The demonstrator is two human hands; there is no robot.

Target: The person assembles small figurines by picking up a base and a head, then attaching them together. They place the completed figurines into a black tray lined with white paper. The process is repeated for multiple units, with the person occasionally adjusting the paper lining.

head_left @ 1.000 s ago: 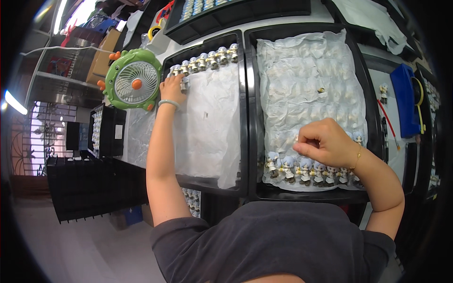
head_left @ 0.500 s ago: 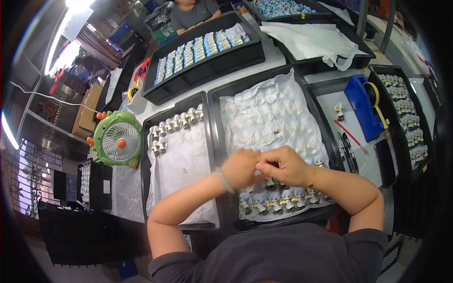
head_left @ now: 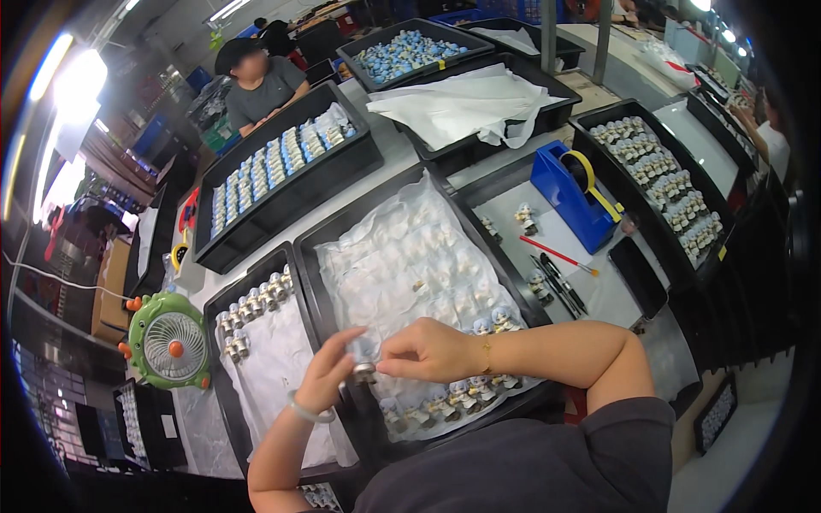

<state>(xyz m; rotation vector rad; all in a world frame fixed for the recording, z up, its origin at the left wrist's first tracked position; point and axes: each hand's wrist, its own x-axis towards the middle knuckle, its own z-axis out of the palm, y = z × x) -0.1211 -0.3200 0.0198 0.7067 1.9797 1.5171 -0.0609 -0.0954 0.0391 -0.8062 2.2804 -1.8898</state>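
Note:
A small figurine (head_left: 364, 366) with a pale blue top and a dark base is held upright over the divide between two black trays. My left hand (head_left: 323, 374), with a pale bangle on its wrist, has its thumb and fingers around it, slightly blurred. Close against its other side, my right hand (head_left: 423, 350) is closed in a pinch; whatever lies between those fingertips is hidden. Beneath, the middle tray (head_left: 310, 256) holds a row of figurines (head_left: 462, 395) at its near edge and crumpled white sheeting (head_left: 376, 248). The left tray (head_left: 214, 342) has figurines (head_left: 255, 301) lined up at its far end.
A green fan (head_left: 171, 342) stands at left. On the right are a blue tape dispenser (head_left: 571, 201), a red brush (head_left: 558, 254), black pens (head_left: 560, 286) and a phone (head_left: 637, 275). Filled trays (head_left: 291, 184) stand farther back, where a person (head_left: 265, 90) sits.
My hands have drawn slightly apart, and the figurine now shows between them. The whole view has shifted, with the trays appearing farther left.

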